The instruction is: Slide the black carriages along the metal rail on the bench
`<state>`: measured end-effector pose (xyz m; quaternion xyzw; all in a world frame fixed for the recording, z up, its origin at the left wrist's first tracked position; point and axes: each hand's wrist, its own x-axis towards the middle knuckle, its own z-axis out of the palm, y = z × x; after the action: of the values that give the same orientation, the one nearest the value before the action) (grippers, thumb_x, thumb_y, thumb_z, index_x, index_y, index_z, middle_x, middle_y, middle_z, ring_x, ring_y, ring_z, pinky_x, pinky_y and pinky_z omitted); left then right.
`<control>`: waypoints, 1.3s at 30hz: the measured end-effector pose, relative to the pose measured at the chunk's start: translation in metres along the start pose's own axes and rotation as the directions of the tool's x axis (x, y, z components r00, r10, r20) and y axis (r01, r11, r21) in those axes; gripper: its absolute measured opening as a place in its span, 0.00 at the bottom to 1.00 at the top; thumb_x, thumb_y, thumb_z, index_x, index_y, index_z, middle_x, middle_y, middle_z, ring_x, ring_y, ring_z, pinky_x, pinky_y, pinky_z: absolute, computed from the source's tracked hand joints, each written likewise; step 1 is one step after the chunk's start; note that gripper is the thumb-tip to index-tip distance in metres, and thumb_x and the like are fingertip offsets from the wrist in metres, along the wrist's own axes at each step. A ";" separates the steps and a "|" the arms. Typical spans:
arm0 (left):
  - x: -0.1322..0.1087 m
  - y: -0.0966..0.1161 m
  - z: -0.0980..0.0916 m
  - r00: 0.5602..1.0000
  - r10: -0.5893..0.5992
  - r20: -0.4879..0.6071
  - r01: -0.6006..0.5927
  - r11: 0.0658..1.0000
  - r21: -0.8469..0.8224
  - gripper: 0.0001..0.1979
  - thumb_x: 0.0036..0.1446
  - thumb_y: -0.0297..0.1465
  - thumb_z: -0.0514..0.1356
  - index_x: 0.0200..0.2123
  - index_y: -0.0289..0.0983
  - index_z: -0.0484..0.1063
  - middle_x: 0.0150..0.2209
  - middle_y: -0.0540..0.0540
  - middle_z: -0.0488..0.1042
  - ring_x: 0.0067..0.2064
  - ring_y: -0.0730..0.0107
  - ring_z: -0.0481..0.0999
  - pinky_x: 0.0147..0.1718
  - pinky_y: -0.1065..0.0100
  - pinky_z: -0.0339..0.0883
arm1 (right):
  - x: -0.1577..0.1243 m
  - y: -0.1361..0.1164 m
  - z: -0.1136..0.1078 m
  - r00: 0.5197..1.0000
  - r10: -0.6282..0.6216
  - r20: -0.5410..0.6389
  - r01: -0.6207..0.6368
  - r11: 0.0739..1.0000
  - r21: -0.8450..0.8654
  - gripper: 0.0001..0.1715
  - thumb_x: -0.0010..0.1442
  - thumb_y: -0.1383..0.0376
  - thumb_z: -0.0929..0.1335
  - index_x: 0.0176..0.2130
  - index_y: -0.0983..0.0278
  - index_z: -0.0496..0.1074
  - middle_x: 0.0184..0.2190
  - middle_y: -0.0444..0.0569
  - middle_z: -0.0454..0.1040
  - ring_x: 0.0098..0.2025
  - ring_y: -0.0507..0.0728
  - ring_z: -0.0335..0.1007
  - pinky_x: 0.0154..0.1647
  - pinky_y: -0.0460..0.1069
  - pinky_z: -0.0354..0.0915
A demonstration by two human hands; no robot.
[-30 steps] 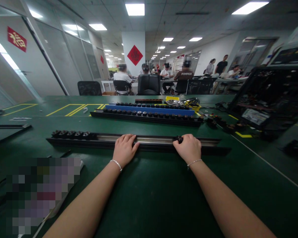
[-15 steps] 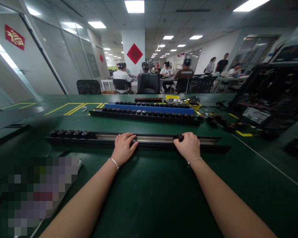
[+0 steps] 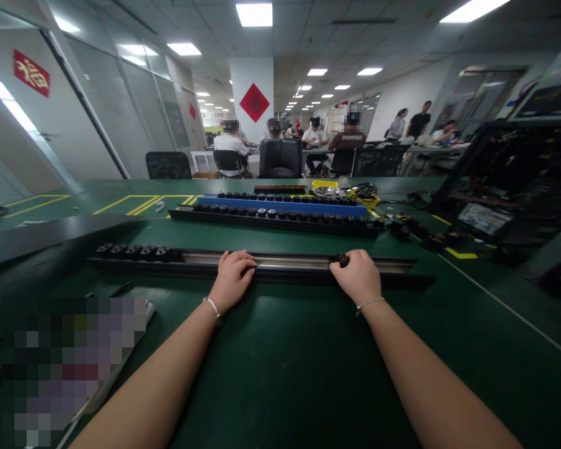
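A long black channel rail with a metallic strip inside lies across the green table. At its left end sit several black socket modules in a row. My left hand holds the middle of the rail, its fingers laid over the channel and the thumb near the index finger. Farther right, my right hand is closed on a small black socket module in the channel. The palm and fingers hide part of that module.
Behind stand another black rail and a blue rail, both with socket modules. Loose black parts and a black open-fronted box are at right. A dark panel lies at left, above a pixelated object. People sit beyond the table.
My left thumb has drawn closer to the fingers. The right hand remains on the module, almost unmoved. At left, a dark panel now reaches farther over the table.
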<state>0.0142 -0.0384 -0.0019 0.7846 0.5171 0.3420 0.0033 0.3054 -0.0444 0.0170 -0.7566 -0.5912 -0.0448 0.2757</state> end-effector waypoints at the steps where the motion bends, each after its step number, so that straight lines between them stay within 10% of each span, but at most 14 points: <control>1: 0.000 0.000 0.000 1.000 0.004 -0.003 -0.004 1.000 -0.001 0.08 0.56 0.30 0.54 0.35 0.41 0.72 0.43 0.46 0.75 0.54 0.63 0.68 0.60 0.48 0.44 | 0.000 -0.001 -0.001 1.000 0.006 0.006 -0.006 1.000 0.001 0.17 0.50 0.59 0.62 0.36 0.66 0.69 0.39 0.54 0.69 0.42 0.59 0.65 0.41 0.51 0.59; 39: -0.001 0.005 0.002 0.999 0.054 -0.006 -0.053 0.996 0.066 0.07 0.57 0.31 0.53 0.36 0.40 0.70 0.43 0.47 0.75 0.50 0.63 0.69 0.57 0.55 0.53 | 0.003 0.012 -0.008 0.998 0.055 0.012 -0.055 0.998 -0.027 0.20 0.49 0.59 0.62 0.38 0.68 0.70 0.42 0.56 0.69 0.44 0.60 0.65 0.42 0.51 0.60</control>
<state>0.0189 -0.0414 -0.0019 0.7965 0.5070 0.3278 -0.0337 0.3190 -0.0476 0.0209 -0.7765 -0.5711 -0.0405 0.2629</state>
